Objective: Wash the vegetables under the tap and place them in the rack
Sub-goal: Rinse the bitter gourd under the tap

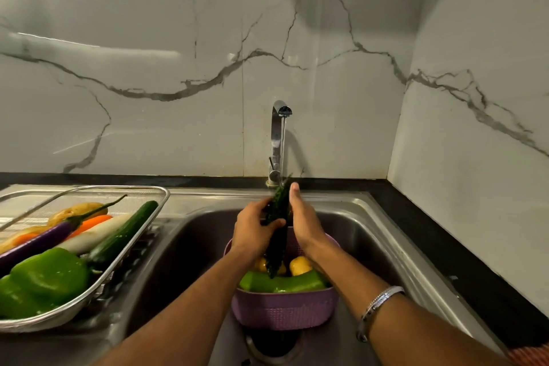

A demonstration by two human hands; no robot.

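A long dark green bumpy gourd point(276, 246) stands nearly upright under the thin stream from the chrome tap point(277, 140). My left hand point(252, 232) grips its upper part, thumb curled round the front. My right hand point(303, 220) lies flat against its right side, fingers straight. Below, a purple basket point(282, 309) in the sink holds a green pepper point(282, 284) and yellow vegetables point(300, 266). The wire rack point(89, 297) on the left holds green peppers point(49, 276), a cucumber point(124, 235), an aubergine point(38, 242), a white radish, carrots and potatoes.
The steel sink point(386, 249) has a drain opening point(274, 345) in front of the basket. A black counter point(463, 255) runs along the right and back. Marble wall panels rise behind the tap and on the right.
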